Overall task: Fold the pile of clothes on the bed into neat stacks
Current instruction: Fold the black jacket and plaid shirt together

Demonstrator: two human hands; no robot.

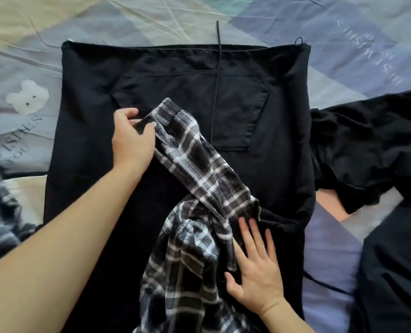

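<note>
Head view, plaid shirt [199, 169]: lain bunched on a flat black hoodie [283, 131] on the bed [31, 25], sleeve's long axis running diagonally from the left hand [131, 138], whose grip is pinched on its cuff, down-right to the flat, unclosed right hand [257, 267].

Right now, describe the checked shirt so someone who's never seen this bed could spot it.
A big black hoodie lies flat across the middle of the patterned bedsheet. On it lies a rumpled plaid shirt, its cuff pinched by the left hand, the right hand flat beside it. It is the only black-and-white checked garment there; the dark clothes to the right are plain.
</note>
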